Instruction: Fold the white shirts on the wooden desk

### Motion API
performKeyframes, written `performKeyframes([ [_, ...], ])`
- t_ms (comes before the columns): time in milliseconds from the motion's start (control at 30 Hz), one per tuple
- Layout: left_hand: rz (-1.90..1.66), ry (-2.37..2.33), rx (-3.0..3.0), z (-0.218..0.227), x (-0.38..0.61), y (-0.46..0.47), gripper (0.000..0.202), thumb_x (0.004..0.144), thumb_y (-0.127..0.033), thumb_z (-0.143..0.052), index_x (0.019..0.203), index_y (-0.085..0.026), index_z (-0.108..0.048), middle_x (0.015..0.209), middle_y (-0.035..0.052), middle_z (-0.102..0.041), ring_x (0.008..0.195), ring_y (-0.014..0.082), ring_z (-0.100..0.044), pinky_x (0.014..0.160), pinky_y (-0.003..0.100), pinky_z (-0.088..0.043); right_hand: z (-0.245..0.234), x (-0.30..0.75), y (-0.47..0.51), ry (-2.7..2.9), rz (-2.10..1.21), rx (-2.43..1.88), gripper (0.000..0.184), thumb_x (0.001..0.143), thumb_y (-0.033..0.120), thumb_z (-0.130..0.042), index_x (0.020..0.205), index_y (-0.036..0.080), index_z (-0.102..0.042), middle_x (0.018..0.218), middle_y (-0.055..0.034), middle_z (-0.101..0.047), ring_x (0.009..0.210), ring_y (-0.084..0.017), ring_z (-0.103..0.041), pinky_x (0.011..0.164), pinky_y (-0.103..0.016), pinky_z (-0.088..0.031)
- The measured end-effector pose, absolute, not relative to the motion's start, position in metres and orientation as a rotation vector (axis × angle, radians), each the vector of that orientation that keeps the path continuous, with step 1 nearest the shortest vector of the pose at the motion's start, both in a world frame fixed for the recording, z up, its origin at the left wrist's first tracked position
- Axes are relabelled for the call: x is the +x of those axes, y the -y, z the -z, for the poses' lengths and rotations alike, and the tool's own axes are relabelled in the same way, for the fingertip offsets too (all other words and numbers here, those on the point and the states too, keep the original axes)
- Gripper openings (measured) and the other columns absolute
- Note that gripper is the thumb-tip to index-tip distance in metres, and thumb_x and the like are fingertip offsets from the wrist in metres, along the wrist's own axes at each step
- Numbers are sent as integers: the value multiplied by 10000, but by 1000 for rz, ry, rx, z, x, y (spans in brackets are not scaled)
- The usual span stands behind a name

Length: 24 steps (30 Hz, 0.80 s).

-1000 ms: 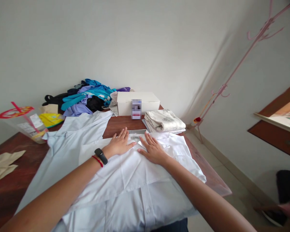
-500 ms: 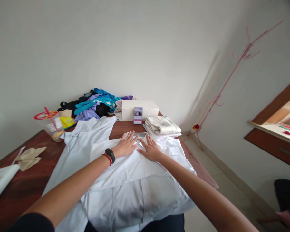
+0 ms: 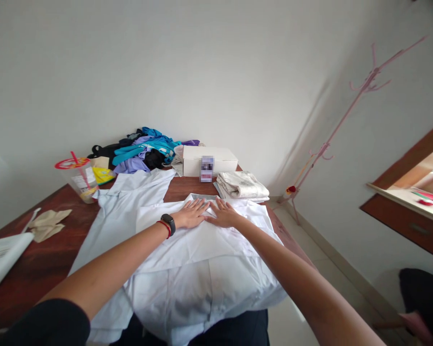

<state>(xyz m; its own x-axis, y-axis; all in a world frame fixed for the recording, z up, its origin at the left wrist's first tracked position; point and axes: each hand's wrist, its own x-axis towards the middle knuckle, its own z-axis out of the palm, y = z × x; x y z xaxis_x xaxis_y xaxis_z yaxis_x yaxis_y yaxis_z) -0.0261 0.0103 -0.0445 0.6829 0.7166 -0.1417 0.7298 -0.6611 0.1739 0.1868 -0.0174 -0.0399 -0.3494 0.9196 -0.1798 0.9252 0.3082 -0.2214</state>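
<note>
A white shirt [image 3: 191, 250] lies spread over the near part of the table, its lower part hanging off the front edge. Both hands rest flat on it near its collar [image 3: 202, 196]. My left hand [image 3: 191, 214], below a black wristband, is open with its fingers stretched out. Beside it my right hand [image 3: 222, 214] is open too, palm down, its fingertips close to those of the left. Under and left of the shirt, more pale fabric [image 3: 111, 230] stretches along the table. Neither hand grips anything.
Folded cloths [image 3: 242, 185] lie beyond the shirt at right. A white box [image 3: 220, 161] stands behind, left of it a heap of clothes [image 3: 144, 151]. On the left are a plastic cup [image 3: 81, 180], brown napkins [image 3: 48, 224] and a white object [image 3: 7, 257]. A pink coat rack [image 3: 346, 120] stands right.
The right hand has slid slightly left, nearer the left hand, both still flat on the shirt. The camera view has shifted slightly.
</note>
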Motion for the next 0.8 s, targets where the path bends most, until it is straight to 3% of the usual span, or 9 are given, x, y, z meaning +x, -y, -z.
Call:
performKeyframes([
  [200, -34, -1275, 2692, 35, -29, 15, 636, 1048, -409, -343, 1638, -190, -255, 1683, 174, -178, 1565, 333, -166, 1218, 621, -182, 34, 180, 41, -2556, 343, 1915, 935, 966, 760, -318, 1647, 143, -144, 1707, -181, -50, 1587, -297, -64, 1257, -496, -113],
  [333, -107, -1355, 2673, 23, -59, 65, 665, 985, -421, -507, 1578, -140, -402, 1635, 210, -308, 1539, 361, -243, 1222, 590, -232, 30, 184, 80, -2640, 357, 2015, 896, 981, 623, -452, 1643, 108, -137, 1711, -147, -15, 1586, -314, -42, 1259, -529, -132],
  [467, -438, -1358, 2557, 20, -108, 141, 591, 986, -501, -497, 1541, -296, -478, 1624, 76, -385, 1531, 311, -291, 1225, 550, -282, 30, 201, 136, -2842, 334, 1960, 679, 1008, 527, -467, 1590, 193, -364, 1705, -102, -168, 1584, -309, -70, 1250, -561, -184],
  [567, -739, -1472, 2307, 27, -145, 197, 544, 966, -561, -493, 1442, -321, -602, 1547, 46, -512, 1499, 308, -371, 1215, 526, -329, 42, 221, 172, -2909, 328, 1999, 551, 1004, 485, -498, 1496, 238, -520, 1665, -95, -312, 1571, -334, -163, 1226, -618, -234],
  [667, -985, -1628, 1948, 40, -172, 239, 510, 921, -626, -506, 1292, -332, -696, 1417, 18, -642, 1334, 321, -574, 1141, 482, -452, 62, 241, 194, -2881, 347, 2126, 497, 1000, 461, -502, 1427, 223, -595, 1627, -109, -389, 1556, -346, -225, 1212, -615, -291],
  [733, -1046, -1778, 1770, 47, -183, 256, 480, 880, -671, -510, 1182, -362, -721, 1257, -11, -731, 1073, 313, -710, 960, 461, -583, 74, 250, 199, -2845, 326, 2215, 497, 1004, 453, -485, 1405, 190, -613, 1600, -134, -429, 1540, -341, -277, 1207, -582, -332],
  [800, -1040, -1895, 1730, 52, -188, 264, 459, 857, -679, -503, 1096, -355, -722, 1113, -9, -765, 891, 293, -728, 791, 428, -617, 82, 254, 200, -2821, 263, 2243, 504, 1007, 448, -478, 1413, 178, -606, 1581, -138, -457, 1521, -334, -326, 1211, -563, -336],
])
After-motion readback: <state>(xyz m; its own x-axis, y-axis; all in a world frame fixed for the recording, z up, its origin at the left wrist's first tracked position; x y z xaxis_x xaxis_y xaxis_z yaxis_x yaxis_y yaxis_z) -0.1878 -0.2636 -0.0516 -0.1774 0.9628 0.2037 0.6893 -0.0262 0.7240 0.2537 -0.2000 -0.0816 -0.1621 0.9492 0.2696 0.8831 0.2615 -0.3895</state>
